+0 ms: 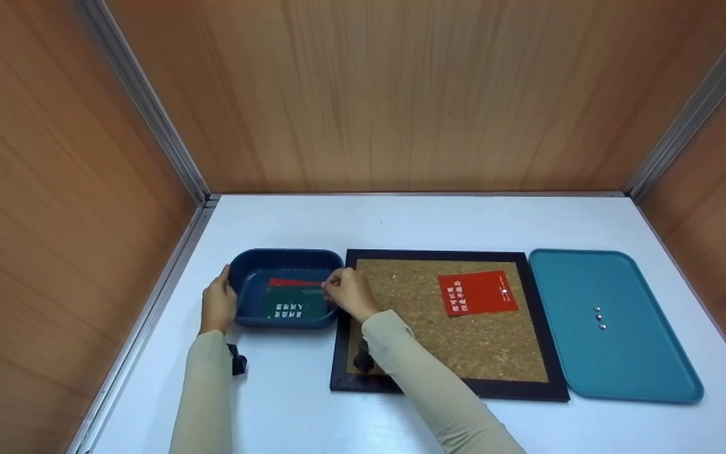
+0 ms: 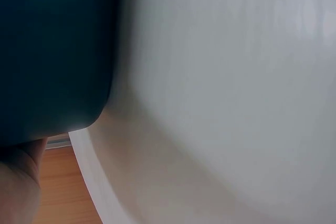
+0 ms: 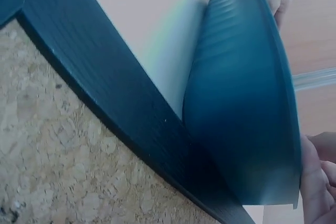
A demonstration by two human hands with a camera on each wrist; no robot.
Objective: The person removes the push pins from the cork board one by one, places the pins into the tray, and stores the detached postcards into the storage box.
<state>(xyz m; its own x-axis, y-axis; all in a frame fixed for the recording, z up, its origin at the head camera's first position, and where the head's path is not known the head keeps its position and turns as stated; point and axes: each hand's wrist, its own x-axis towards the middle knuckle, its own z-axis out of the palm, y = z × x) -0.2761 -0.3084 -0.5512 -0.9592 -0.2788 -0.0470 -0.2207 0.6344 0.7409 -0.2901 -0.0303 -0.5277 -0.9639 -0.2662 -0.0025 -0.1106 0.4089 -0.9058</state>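
Note:
A dark blue basin (image 1: 256,320) stands at the left of the table. My left hand (image 1: 218,302) holds the basin's left end at the rim; in the left wrist view only part of that hand (image 2: 20,187) shows below the basin wall (image 2: 52,56). In the basin lie a green card (image 1: 297,302) with white writing and, partly hidden under it, a red card (image 1: 284,282). My right hand (image 1: 351,293) reaches over the basin's right rim, thumb and fingertips pinching the green card's upper right corner. The right wrist view shows its fingers (image 3: 312,182) beside the rim.
A dark-framed cork board (image 1: 413,340) stands right beside the basin, under my right forearm. On the cork lies a red card (image 1: 473,293) with a small pin (image 1: 505,291) near its right end. Further right, a teal tray (image 1: 628,366) carries several small shiny pins (image 1: 599,317).

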